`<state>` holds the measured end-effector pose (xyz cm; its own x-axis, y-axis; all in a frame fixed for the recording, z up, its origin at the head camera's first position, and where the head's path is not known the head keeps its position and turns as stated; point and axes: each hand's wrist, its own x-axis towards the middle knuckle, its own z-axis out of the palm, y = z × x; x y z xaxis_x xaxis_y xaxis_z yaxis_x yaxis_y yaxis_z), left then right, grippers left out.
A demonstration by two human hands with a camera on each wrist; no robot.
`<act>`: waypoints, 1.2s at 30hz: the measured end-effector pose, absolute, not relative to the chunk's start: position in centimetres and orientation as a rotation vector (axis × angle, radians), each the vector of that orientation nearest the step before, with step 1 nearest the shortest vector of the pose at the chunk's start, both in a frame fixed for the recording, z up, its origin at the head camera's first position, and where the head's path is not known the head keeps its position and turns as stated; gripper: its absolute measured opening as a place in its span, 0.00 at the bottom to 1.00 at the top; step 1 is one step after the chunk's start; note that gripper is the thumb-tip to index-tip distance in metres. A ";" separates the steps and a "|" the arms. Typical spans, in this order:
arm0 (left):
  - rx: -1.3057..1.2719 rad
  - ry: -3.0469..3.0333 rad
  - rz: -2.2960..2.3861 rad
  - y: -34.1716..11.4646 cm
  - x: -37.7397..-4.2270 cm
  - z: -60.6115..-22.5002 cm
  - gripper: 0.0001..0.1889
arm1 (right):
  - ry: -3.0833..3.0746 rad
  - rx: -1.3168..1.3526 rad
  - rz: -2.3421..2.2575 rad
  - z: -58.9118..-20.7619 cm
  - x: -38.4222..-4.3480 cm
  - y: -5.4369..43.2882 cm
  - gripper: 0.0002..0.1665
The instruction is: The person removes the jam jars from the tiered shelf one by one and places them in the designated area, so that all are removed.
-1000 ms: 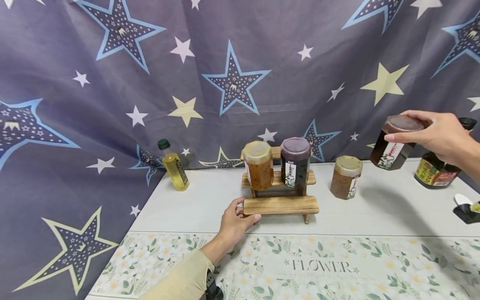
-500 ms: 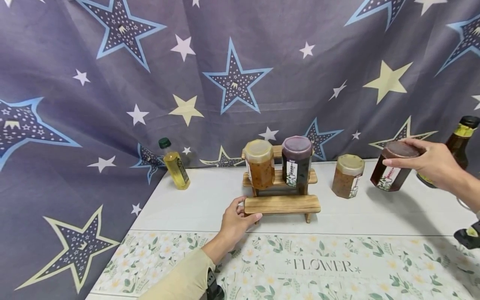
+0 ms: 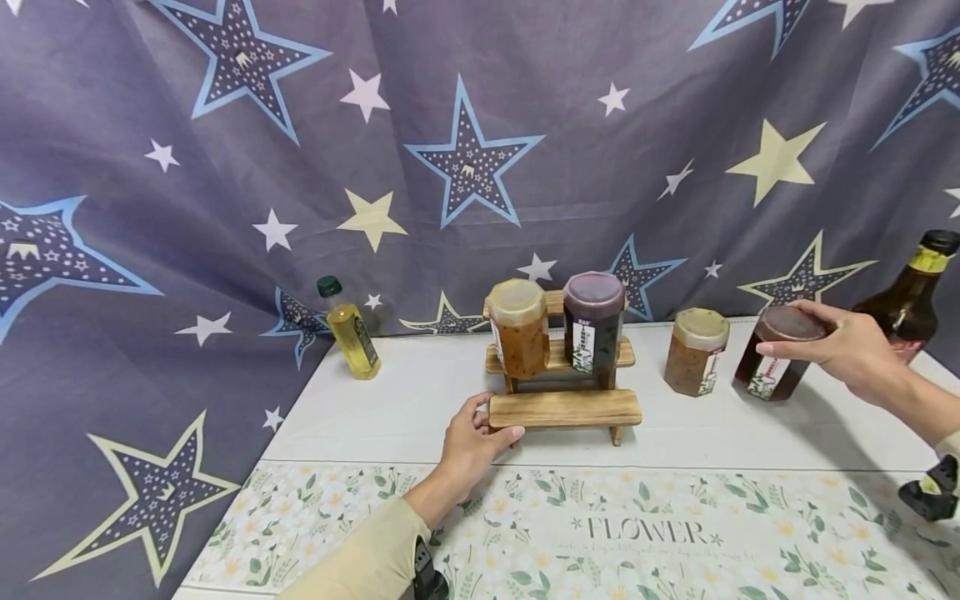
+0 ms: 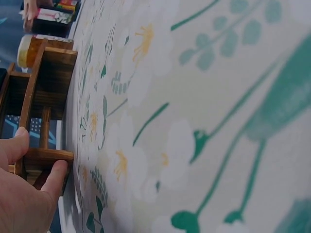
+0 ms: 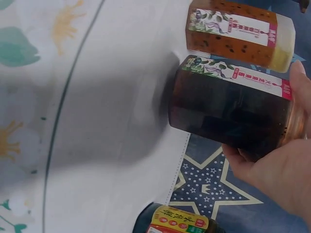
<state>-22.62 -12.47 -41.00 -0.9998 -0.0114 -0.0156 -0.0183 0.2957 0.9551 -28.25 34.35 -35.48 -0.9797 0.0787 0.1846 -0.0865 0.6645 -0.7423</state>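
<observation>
My right hand (image 3: 862, 350) grips a dark red hexagonal jar (image 5: 223, 107) by its upper end, thumb and fingers round the lid area. The jar leans slightly, its base close over the white tabletop. Just left of it stands an amber jar (image 3: 695, 354) with a pale lid. My left hand (image 3: 468, 437) holds the left end of a small wooden stepped rack (image 3: 566, 410), thumb and finger on its lowest shelf (image 4: 48, 155). On the rack's middle shelf stand an orange jar (image 3: 519, 333) and a dark purple jar (image 3: 592, 329), side by side.
A small bottle of yellow oil (image 3: 351, 337) with a green cap stands at the back left. Behind my right hand is a dark sauce bottle (image 3: 918, 292). A star-patterned curtain (image 3: 315, 183) hangs along the back edge; a floral cloth strip (image 3: 675, 508) covers the table front.
My right hand has lowered the dark red jar and brought it toward me, beside the amber jar. More of the sauce bottle shows. My left hand keeps its place on the rack.
</observation>
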 end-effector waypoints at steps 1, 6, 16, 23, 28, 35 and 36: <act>-0.029 2.525 1.860 -12.5 -22.6 -41.0 0.39 | -2.677 0.010 1.211 -35.6 -28.2 34.4 0.50; -0.020 2.522 1.867 -12.4 -22.6 -41.0 0.39 | -2.667 0.043 1.201 -35.9 -28.2 34.4 0.45; -0.013 2.529 1.865 -12.4 -22.5 -41.0 0.39 | -2.692 0.094 1.189 -36.3 -28.1 34.4 0.43; -0.017 2.532 1.859 -12.4 -22.6 -41.0 0.40 | -2.699 0.124 1.212 -36.1 -28.1 34.4 0.43; -0.013 2.535 1.862 -12.4 -22.6 -41.0 0.40 | -2.699 0.149 1.265 -36.2 -28.4 34.4 0.45; -0.017 2.540 1.855 -12.4 -22.6 -41.0 0.39 | -2.734 0.173 1.313 -36.1 -28.3 34.4 0.51; -0.019 2.542 1.852 -12.4 -22.6 -40.9 0.39 | -2.740 0.178 1.307 -36.0 -28.3 34.4 0.52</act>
<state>-22.56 -12.36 -40.95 -0.9999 -0.0118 -0.0044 -0.0078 0.3063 0.9519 -28.32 34.45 -35.95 -0.9882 -0.0622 0.1403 -0.1482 0.6245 -0.7668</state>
